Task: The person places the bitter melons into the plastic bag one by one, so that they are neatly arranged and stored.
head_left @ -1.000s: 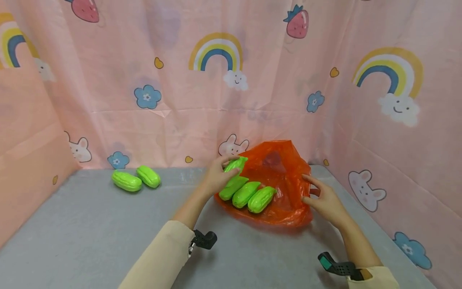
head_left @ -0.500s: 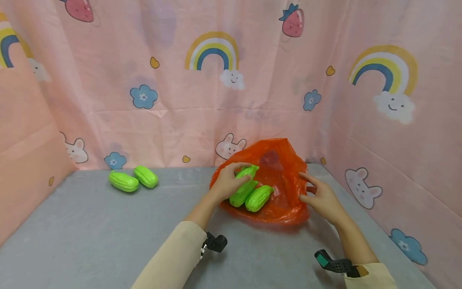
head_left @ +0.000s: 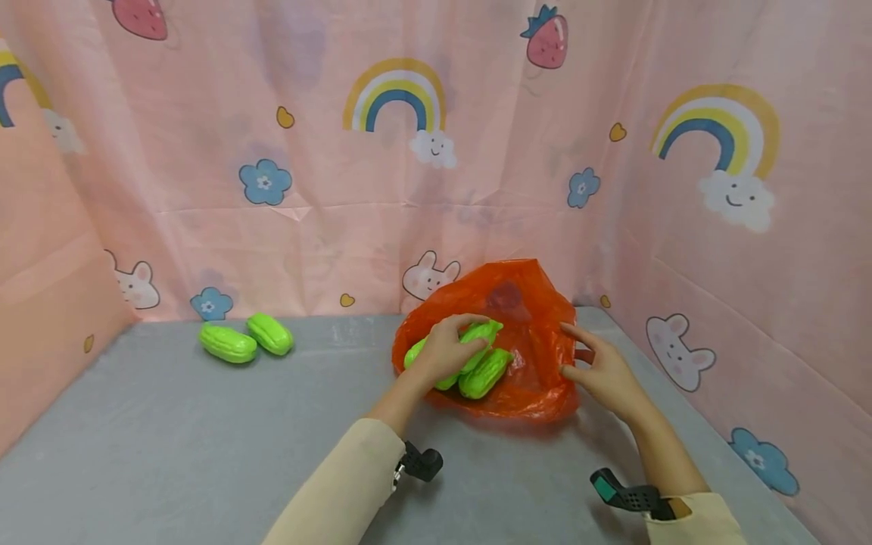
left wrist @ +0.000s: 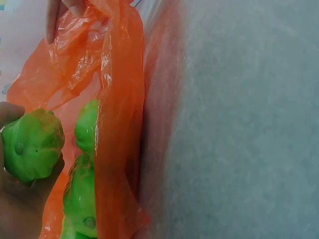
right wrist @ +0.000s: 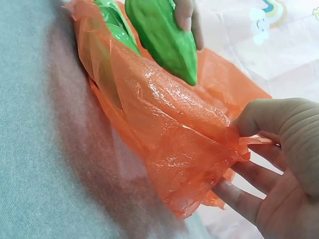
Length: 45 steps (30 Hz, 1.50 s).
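Observation:
My left hand (head_left: 444, 352) grips a bright green, ribbed bitter gourd (left wrist: 34, 144) inside the mouth of an orange plastic bag (head_left: 531, 303). Its pointed tip faces right in the head view. More bitter gourds lie in the bag under and beside that hand, one of them a gourd (head_left: 485, 375) in front; the hand partly hides the others. At the bag's right side, my right hand (head_left: 605, 375) pinches the plastic edge between thumb and fingers, as the right wrist view shows, and the bag stands open to the left.
Two further bitter gourds, one gourd (head_left: 228, 344) and another gourd (head_left: 270, 334), lie close together at the table's back left. The grey table (head_left: 170, 446) meets a pink printed cloth (head_left: 327, 242) behind and at both sides.
My left hand has moved right and lower with its bitter gourd, over the other gourds in the bag. My right hand keeps its hold on the bag's edge. The view has shifted slightly.

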Each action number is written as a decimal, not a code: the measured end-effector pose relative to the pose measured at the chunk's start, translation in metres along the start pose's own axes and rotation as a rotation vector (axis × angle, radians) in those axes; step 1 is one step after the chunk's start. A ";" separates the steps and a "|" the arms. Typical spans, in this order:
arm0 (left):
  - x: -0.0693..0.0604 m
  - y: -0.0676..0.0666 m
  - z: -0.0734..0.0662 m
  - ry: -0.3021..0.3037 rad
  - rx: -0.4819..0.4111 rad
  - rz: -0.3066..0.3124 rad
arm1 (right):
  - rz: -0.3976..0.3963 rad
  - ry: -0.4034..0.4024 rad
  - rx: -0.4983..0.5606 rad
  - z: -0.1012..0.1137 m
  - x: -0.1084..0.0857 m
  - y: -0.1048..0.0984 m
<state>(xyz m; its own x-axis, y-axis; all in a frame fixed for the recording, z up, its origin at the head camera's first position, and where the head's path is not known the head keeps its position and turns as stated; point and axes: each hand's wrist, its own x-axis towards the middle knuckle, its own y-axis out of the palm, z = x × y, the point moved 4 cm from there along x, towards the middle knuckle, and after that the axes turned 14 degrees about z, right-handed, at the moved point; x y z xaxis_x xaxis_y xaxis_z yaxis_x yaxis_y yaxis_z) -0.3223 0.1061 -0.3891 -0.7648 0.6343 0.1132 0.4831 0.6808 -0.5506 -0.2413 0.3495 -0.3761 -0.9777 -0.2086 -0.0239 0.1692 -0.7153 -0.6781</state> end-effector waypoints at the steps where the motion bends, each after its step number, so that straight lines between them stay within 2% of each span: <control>1: 0.000 0.000 0.000 0.002 0.002 -0.004 | -0.002 -0.006 -0.004 0.000 0.001 0.000; 6: 0.001 0.004 0.001 0.001 0.026 -0.001 | 0.001 -0.032 -0.015 0.000 0.002 0.000; 10: 0.000 0.008 0.003 -0.032 0.049 -0.004 | 0.006 -0.036 -0.009 -0.001 0.003 0.000; 22: 0.000 0.010 0.004 -0.080 0.022 -0.119 | 0.007 -0.040 0.013 -0.004 0.001 0.001; 30: 0.001 0.017 0.001 -0.080 0.050 -0.093 | -0.005 -0.049 -0.001 -0.003 0.001 0.000; 38: 0.000 0.015 0.000 -0.095 0.074 -0.105 | 0.009 -0.042 -0.007 -0.001 0.003 0.000; 45: -0.001 0.013 0.003 -0.069 0.087 -0.117 | 0.018 -0.034 -0.006 -0.002 0.003 0.002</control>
<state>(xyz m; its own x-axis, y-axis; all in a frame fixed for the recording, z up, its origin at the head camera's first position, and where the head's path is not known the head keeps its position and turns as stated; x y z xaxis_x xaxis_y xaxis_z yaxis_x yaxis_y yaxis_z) -0.3165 0.1131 -0.3989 -0.8423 0.5242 0.1252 0.3528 0.7120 -0.6071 -0.2446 0.3487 -0.3785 -0.9696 -0.2446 -0.0111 0.1862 -0.7069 -0.6824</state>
